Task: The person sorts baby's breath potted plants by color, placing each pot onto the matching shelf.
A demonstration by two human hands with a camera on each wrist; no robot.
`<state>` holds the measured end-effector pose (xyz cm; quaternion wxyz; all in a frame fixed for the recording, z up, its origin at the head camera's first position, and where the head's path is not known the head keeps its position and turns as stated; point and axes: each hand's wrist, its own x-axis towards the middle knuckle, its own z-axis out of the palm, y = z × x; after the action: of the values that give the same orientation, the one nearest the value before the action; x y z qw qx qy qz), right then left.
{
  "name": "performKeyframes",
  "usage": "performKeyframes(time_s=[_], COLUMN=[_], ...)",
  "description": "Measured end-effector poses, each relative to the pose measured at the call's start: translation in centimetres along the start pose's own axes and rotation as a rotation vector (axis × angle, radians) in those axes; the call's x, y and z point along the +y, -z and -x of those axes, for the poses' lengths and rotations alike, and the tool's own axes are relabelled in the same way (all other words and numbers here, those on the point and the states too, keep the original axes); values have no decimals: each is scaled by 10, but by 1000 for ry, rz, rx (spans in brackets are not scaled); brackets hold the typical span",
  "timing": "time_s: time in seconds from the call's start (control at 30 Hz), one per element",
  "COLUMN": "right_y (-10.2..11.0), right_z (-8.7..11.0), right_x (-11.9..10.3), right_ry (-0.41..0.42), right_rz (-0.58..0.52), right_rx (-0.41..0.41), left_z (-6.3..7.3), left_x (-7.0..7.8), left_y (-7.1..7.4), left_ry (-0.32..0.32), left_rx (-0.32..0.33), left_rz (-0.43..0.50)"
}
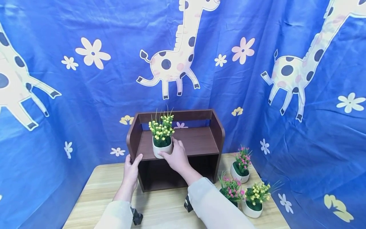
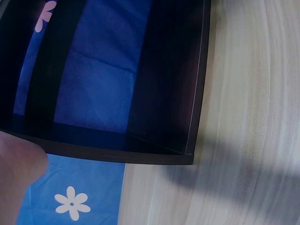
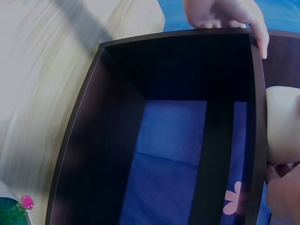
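A small potted plant with yellow flowers (image 1: 162, 147) stands at the front left of the brown shelf's upper board (image 1: 195, 140). My right hand (image 1: 178, 157) grips its white pot from the right, thumb in front. In the right wrist view, the white pot (image 3: 282, 124) sits right at the board's edge, cut off by the frame. My left hand (image 1: 131, 171) holds the shelf's left side near the front corner, its thumb over the board's edge. The left wrist view shows only part of that hand (image 2: 21, 171) beside the shelf's dark side panel (image 2: 117, 156).
On the wooden table (image 1: 163, 210), right of the shelf, stand a pink-flowered plant (image 1: 241, 168), a second pink-flowered plant (image 1: 231, 190) partly behind my right sleeve, and another yellow-flowered plant (image 1: 254, 200). A blue giraffe-print curtain (image 1: 114, 82) surrounds the table.
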<state>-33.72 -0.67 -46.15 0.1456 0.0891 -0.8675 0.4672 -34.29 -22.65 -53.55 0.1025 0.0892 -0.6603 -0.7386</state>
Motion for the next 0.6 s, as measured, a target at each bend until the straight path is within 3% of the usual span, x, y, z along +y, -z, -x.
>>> performKeyframes(time_s=[0.27,0.53,0.6], right_y=[-10,-17,-19], right_z=[-11,-16,-17], right_x=[0,3,3], right_ry=[9,-6,-8], right_rz=[53,77,83], right_rx=[2,21,22], left_z=[-1,9,9], left_x=[2,18,17], left_y=[2,-1,0], left_ry=[18,46,44], left_rx=[4,-21,-21], left_rz=[18,12,12])
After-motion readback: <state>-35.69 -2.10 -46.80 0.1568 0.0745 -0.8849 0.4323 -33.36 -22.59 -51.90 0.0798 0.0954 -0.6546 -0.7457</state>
